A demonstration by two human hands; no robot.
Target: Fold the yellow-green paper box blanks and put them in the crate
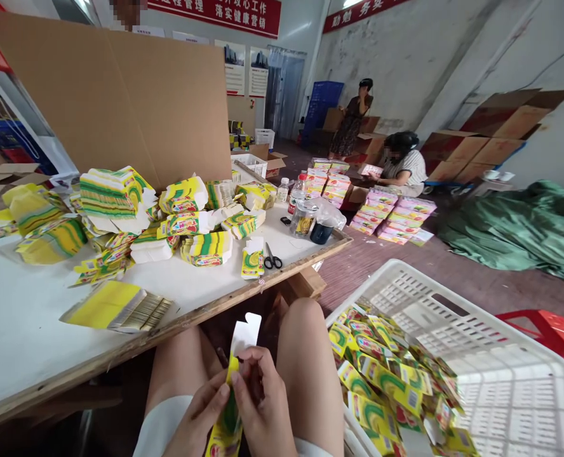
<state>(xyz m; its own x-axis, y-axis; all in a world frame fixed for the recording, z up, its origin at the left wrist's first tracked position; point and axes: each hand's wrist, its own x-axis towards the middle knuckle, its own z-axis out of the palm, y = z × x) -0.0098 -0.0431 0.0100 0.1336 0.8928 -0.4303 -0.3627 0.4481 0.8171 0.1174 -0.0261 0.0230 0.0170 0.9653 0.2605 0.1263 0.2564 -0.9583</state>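
Yellow-and-green carton (233, 366) sits between your knees in the head view, slanting away from you with its white flap at the far end. Your left hand (201, 412) pinches its left side, thumb and fingers closed on it; your right hand (265, 406) grips the right side, thumb pressed to it, fingers curled near the flap. At your near right, a white basket (515, 355) holds many cartons. Scissors (273, 256) and carton stacks (115, 197) lie on the table (20, 311); a cardboard panel (167, 101) blocks the far left.
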